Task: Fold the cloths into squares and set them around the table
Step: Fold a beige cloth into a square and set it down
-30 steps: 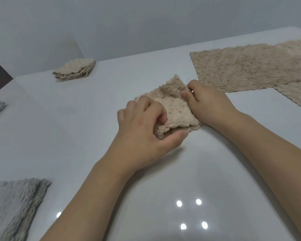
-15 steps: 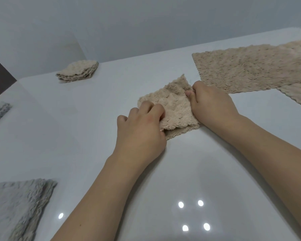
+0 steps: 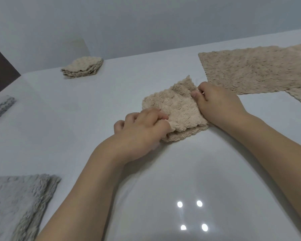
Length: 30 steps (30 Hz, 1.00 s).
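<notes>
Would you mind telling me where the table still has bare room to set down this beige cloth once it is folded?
Bare table lies between the folded beige stack, the grey cloth and the left hand. The near middle is also free. It is crowded on the right, where the flat beige cloth spreads beside the right hand.

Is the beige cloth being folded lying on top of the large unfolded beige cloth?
No: the folded beige cloth lies on the bare table, apart from the unfolded beige cloth to its right.
</notes>
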Motion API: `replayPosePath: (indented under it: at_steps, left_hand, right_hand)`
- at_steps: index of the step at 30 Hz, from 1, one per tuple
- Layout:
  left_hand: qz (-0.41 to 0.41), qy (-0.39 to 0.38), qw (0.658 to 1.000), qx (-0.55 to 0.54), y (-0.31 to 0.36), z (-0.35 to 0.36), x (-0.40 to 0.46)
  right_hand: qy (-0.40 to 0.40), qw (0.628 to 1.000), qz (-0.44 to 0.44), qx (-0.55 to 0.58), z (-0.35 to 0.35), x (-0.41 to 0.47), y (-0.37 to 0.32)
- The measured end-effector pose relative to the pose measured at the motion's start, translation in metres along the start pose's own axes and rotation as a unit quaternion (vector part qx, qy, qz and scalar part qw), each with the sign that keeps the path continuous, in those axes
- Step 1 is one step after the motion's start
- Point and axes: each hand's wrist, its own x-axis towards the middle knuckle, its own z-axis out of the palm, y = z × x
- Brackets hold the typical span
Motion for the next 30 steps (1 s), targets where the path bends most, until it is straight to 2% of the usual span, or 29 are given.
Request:
replayPosePath:
  at_steps: [4, 8, 14, 18, 20, 22, 25, 27, 30]
  left_hand:
    - [0.002, 0.096, 0.995, -0.024, 0.0, 0.007, 0.012]
    - [0.019, 0.007, 0.999, 0.031, -0.006, 0.002, 0.012]
    - [0.024, -0.05, 0.998, 0.037, -0.006, -0.005, 0.009]
    - [0.023, -0.12, 0.991, 0.051, -0.01, -0.01, 0.006]
    - [0.025, -0.127, 0.99, 0.056, -0.011, -0.008, 0.004]
    - [0.02, -0.101, 0.993, 0.053, -0.009, -0.003, 0.003]
    - [-0.019, -0.007, 1.0, -0.02, -0.002, 0.006, 0.009]
    - [-0.009, 0.045, 0.999, 0.012, -0.001, 0.01, 0.014]
    - [-0.006, 0.038, 0.999, 0.039, -0.002, 0.012, 0.016]
  right_hand:
    - [0.008, 1.0, 0.005, 0.0, 0.001, 0.0, 0.0]
    - [0.015, 1.0, 0.02, -0.006, 0.001, -0.001, -0.001]
    - [0.021, 0.999, 0.025, -0.006, 0.002, 0.0, -0.001]
    - [0.022, 0.999, 0.022, -0.006, 0.003, 0.0, -0.001]
    - [0.021, 1.0, 0.021, -0.004, 0.002, 0.0, -0.001]
    - [0.019, 1.0, 0.019, 0.005, 0.001, 0.0, -0.001]
    - [0.013, 1.0, 0.016, 0.021, 0.0, 0.0, 0.0]
    - [0.011, 1.0, 0.014, 0.026, -0.001, -0.001, -0.001]
    - [0.01, 0.999, 0.017, 0.028, -0.002, -0.002, -0.002]
